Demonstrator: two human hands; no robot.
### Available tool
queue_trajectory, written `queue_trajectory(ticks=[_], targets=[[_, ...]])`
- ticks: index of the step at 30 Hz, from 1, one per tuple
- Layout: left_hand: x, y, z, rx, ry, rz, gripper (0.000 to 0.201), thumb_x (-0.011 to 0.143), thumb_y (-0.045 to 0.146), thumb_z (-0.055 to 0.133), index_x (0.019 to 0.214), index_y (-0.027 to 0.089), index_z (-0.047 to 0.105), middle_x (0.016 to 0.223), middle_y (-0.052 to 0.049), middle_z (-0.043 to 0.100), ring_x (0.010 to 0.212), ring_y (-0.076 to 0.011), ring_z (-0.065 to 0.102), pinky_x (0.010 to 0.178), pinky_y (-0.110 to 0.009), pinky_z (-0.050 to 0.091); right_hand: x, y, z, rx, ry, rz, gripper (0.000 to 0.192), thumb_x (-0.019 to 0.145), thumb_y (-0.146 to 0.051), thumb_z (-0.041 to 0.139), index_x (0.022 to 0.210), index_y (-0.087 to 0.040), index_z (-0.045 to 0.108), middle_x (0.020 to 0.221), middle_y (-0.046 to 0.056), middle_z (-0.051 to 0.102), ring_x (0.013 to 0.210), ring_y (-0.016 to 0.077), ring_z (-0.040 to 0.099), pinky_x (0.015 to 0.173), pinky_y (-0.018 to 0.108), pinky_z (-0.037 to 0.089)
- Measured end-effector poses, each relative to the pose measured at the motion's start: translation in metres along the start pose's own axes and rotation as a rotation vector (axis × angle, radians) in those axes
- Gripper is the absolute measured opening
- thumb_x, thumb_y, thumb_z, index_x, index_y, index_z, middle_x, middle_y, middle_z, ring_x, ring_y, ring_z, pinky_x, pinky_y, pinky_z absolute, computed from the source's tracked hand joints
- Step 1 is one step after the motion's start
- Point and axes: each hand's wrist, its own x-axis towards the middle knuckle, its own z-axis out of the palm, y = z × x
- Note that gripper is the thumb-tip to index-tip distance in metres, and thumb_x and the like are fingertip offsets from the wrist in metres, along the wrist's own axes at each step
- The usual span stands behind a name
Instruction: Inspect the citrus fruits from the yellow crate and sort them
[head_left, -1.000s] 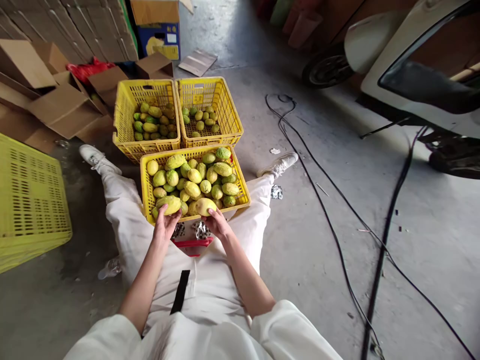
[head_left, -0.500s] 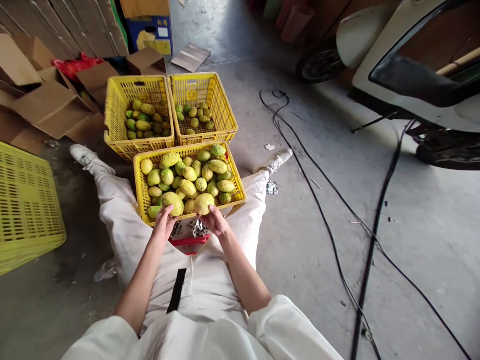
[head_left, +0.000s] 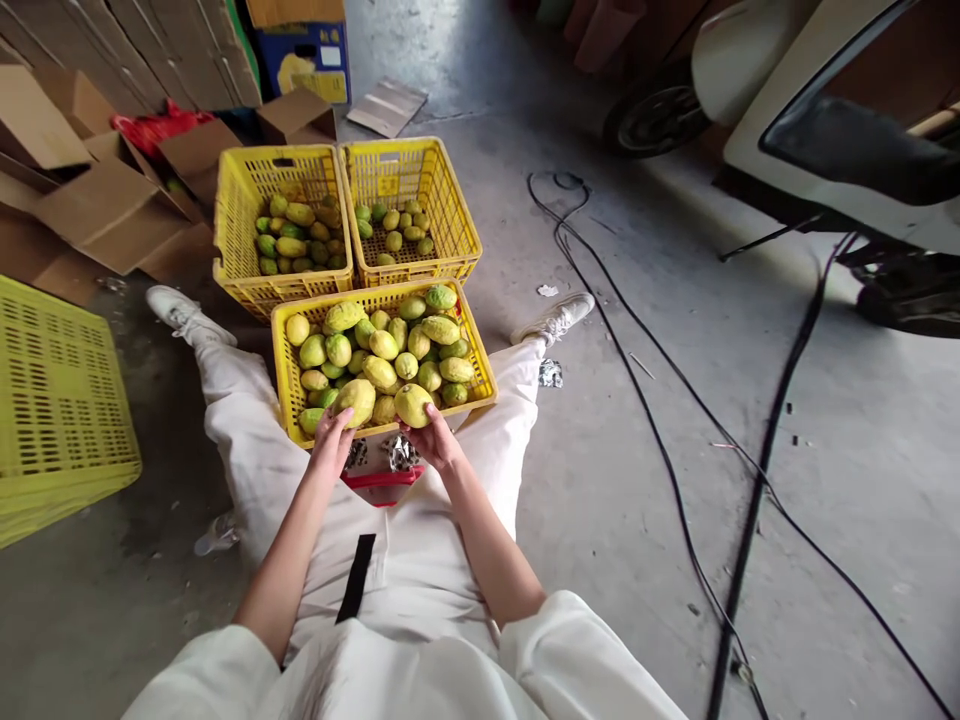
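Note:
My left hand (head_left: 331, 442) is closed around the near end of a yellow-green, lemon-like fruit (head_left: 355, 402). A second, rounder yellow fruit (head_left: 412, 404) sits in the fingers of my right hand (head_left: 436, 440). Both fruits are at the near rim of a yellow plastic crate (head_left: 487, 385), which lies between my legs. Inside that crate are several more oval fruits (head_left: 383, 345), green to yellow, some with bumpy skin. My palms and the undersides of the held fruits are hidden.
Behind stand two more yellow crates, left (head_left: 281, 290) and right (head_left: 412, 270), each with several smaller fruits. Torn cardboard boxes (head_left: 112, 210) and a lime-yellow crate (head_left: 60, 480) are on my left. Black cables (head_left: 660, 450) cross the floor on my right, near a white scooter (head_left: 810, 110).
The view has shifted slightly, so the scene sits a little further right and higher. The fruit in my right hand appears slightly turned, showing a dark spot near its top. Both hands keep hold.

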Motion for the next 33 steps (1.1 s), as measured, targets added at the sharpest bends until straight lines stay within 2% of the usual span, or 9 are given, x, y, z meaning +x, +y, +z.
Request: queue_trajectory(ticks=[5,9,12,16,20,26,30,33], targets=[[-0.0007,-0.0021,-0.0043,0.018,0.024,0.027,0.033,0.063,0.016,0.088,0.090,0.021,0.069,0.094,-0.004,0.078,0.102,-0.0213,0.074,0.088,-0.026,0.055,-0.0006,0.0041,-0.0013,0.003,0.001,-0.021,0.039,0.075,-0.038,0.088,0.105,-0.024,0.069,0.098,0.002,0.077,0.086,0.0187,0.071,0.068,0.026,0.059],[-0.0026,0.0026,-0.0055,0.038,0.012,0.031,0.039,0.064,0.015,0.087,0.098,0.022,0.071,0.098,-0.004,0.079,0.102,-0.0211,0.074,0.088,-0.027,0.056,-0.0050,0.0028,0.0025,0.011,-0.014,-0.044,0.060,0.064,-0.032,0.095,0.118,-0.028,0.068,0.100,0.000,0.078,0.099,0.0232,0.073,0.078,0.031,0.063],[-0.0020,0.0055,-0.0025,0.021,0.012,0.041,0.044,0.063,0.016,0.087,0.103,0.022,0.071,0.095,-0.003,0.079,0.100,-0.0216,0.074,0.085,-0.027,0.056,-0.0076,-0.0004,0.0054,-0.020,-0.048,-0.057,0.068,0.064,-0.027,0.094,0.126,-0.029,0.066,0.105,0.001,0.078,0.102,0.0221,0.073,0.085,0.031,0.063],[-0.0029,0.0053,-0.0003,-0.011,0.044,0.052,0.043,0.065,0.018,0.087,0.105,0.023,0.071,0.092,-0.002,0.078,0.096,-0.0209,0.074,0.079,-0.025,0.056,-0.0091,-0.0013,0.0043,-0.044,-0.041,-0.038,0.063,0.067,-0.024,0.093,0.125,-0.026,0.068,0.109,0.003,0.078,0.098,0.0196,0.073,0.088,0.030,0.061],[-0.0041,0.0045,-0.0027,-0.005,0.077,0.041,0.032,0.070,0.021,0.083,0.099,0.024,0.071,0.095,-0.003,0.078,0.095,-0.0200,0.073,0.077,-0.025,0.058,-0.0092,0.0012,0.0011,-0.025,-0.055,-0.026,0.061,0.065,-0.027,0.095,0.121,-0.027,0.069,0.107,0.001,0.077,0.100,0.0187,0.073,0.090,0.028,0.061],[-0.0004,0.0045,-0.0012,0.012,0.091,0.002,0.022,0.072,0.022,0.081,0.090,0.024,0.069,0.091,-0.002,0.076,0.098,-0.0193,0.072,0.077,-0.023,0.057,-0.0086,0.0018,-0.0008,-0.046,-0.077,-0.006,0.058,0.066,-0.033,0.094,0.117,-0.027,0.068,0.109,0.003,0.078,0.102,0.0240,0.075,0.088,0.037,0.065],[-0.0032,0.0032,0.0020,0.006,0.082,-0.037,0.020,0.071,0.026,0.081,0.087,0.021,0.070,0.096,-0.004,0.077,0.092,-0.0202,0.072,0.074,-0.029,0.060,-0.0074,0.0019,-0.0029,-0.024,-0.122,0.019,0.053,0.071,-0.036,0.093,0.115,-0.027,0.067,0.117,0.003,0.078,0.107,0.0227,0.074,0.091,0.038,0.066],[-0.0059,0.0030,0.0012,0.027,0.081,-0.053,0.019,0.070,0.024,0.082,0.084,0.020,0.070,0.099,-0.007,0.077,0.096,-0.0233,0.072,0.077,-0.033,0.062,-0.0053,0.0032,-0.0037,0.037,-0.073,0.050,0.042,0.074,-0.035,0.092,0.108,-0.027,0.069,0.112,0.001,0.080,0.102,0.0205,0.076,0.087,0.034,0.066]])
